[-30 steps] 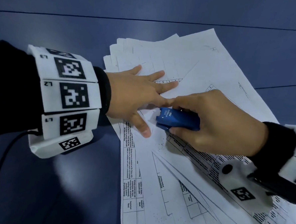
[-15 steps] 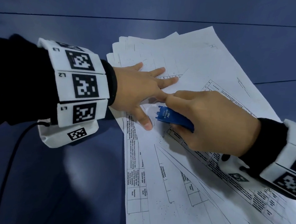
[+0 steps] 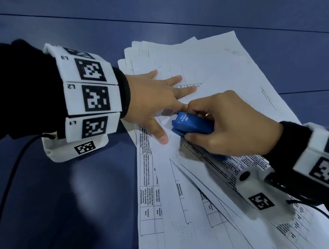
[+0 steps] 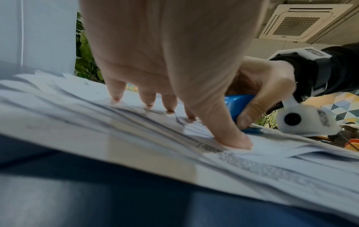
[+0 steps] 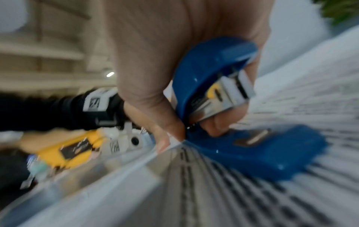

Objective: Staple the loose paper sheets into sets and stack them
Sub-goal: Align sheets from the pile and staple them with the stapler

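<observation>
Dark blue tabletop spreads wide and bare to the left, with a fanned heap of printed paper sheets covering its right side. Left hand lies flat, fingers straight and splayed, pinning the sheets; right hand curls its fingers around the blue stapler, whose nose sits at a sheet corner just beside the left thumb.

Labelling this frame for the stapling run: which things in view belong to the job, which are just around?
In the job:
- blue stapler, gripped by right hand
- loose paper sheets, pressed flat by left hand

Just around:
- blue table
- ceiling air-conditioning unit
- green plant
</observation>
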{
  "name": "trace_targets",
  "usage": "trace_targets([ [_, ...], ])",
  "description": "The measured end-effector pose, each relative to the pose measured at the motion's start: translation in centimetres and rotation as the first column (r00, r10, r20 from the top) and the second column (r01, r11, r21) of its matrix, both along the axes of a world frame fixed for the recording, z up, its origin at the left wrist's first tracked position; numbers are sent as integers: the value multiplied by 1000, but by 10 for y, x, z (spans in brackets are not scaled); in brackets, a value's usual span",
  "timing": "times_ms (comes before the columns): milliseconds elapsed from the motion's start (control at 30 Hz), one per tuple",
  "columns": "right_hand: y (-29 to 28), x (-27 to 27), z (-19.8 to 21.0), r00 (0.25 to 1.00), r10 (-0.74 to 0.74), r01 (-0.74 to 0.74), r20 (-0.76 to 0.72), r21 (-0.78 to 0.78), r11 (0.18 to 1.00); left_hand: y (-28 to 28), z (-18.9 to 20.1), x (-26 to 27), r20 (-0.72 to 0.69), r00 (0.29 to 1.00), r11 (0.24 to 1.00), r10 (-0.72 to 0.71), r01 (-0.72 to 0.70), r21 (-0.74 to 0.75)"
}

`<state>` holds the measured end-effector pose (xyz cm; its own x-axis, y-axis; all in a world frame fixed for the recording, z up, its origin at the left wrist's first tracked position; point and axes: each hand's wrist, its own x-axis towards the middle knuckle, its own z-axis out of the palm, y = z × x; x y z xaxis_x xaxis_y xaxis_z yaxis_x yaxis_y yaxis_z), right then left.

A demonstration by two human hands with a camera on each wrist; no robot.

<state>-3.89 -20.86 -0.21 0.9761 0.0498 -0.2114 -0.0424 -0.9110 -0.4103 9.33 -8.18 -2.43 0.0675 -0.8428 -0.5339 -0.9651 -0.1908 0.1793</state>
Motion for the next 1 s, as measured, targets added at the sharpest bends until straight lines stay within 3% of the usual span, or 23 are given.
trace_targets([
  [267,15,-10,2,969,232,-205,89,-242,949,2,1,2,-55,998,1000,9,-10,-14],
  [367,16,-11,2,968,242,-215,68,-280,936,2,1,1,-51,999,1000,15,-16,-18],
  [633,3,0,-1,1000,9,-9,11,1,1000,1,2,0,-16,1000,1000,3,-3,11],
  [833,-5,5,-5,988,-98,124,-118,241,962,1,3,-1,6,1000,1000,-1,1,6],
  [1000,-8,7,-6,982,-104,148,-160,299,943,2,2,0,-8,1000,1000,-4,4,-1],
])
